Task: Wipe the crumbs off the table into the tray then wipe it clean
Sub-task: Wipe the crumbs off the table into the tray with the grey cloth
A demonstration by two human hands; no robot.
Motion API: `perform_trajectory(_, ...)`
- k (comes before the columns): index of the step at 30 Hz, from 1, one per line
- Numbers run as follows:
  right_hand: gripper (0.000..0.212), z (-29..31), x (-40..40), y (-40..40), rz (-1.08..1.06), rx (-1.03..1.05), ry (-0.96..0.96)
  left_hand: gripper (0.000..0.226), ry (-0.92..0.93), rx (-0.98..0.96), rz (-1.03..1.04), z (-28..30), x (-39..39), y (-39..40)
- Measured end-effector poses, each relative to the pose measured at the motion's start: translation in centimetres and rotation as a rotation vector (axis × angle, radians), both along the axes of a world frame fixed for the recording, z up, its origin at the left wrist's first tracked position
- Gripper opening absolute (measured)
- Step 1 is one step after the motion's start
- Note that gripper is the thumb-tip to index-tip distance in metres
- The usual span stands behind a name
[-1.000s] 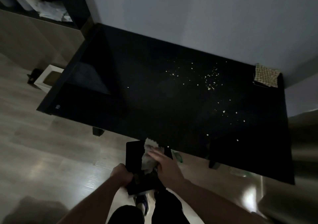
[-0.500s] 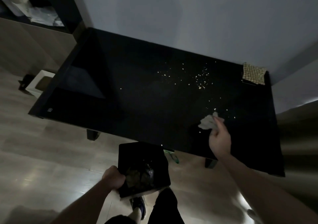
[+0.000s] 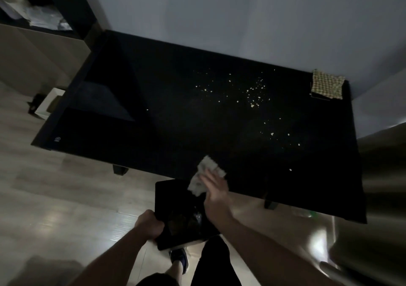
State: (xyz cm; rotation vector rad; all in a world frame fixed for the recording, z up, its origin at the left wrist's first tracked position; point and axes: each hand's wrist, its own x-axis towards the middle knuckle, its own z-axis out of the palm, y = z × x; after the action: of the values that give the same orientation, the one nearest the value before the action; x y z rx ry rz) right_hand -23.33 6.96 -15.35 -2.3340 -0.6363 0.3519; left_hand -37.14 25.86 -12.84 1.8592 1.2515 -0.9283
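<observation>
Head view: crumpled tissue (image 3: 205,179) wipes glossy black table (image 3: 153,132).

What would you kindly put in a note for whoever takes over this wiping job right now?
Left hand grips the near left edge of the black tray, held just below the table's front edge.
Right hand presses the white cloth at that front edge, above the tray.
Done: some debris seems to lie in the tray, though it is too dark to be sure.
Left: most crumbs remain scattered over the far right half, plus a single one near the front. Sweep them into the tray, then wipe the table clean.
A checked mat sits at the far right corner.
</observation>
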Motion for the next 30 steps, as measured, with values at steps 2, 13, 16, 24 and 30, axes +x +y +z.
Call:
perform_trajectory(2, 0.055, 0.8, -2.1, 1.1, 0.120, 0.067, 0.072, 0.032, -0.006, -0.003, -0.005, 0.2, 0.2, -0.4)
perform_trajectory(13, 0.072, 6.6, 8.3, -10.5, -0.343, 0.141, 0.054, 0.029, -0.022, -0.019, -0.032, 0.2, 0.3, -1.1)
perform_trajectory(16, 0.062, 5.9, 12.9, -15.9, -0.541, 0.016, -0.070, 0.026, -0.028, -0.014, -0.022, 0.1, 0.4, -1.4)
perform_trajectory(24, 0.060, -1.0, 16.3, -20.5, -0.467, -0.439, 0.013, 0.032, -0.013, -0.004, 0.002, -0.8, 0.6, -1.4)
perform_trajectory(30, 0.060, -0.1, 9.9, -13.6, -0.336, -0.287, -0.114, 0.024, -0.030, 0.005, -0.003, -0.9, 1.3, -1.5)
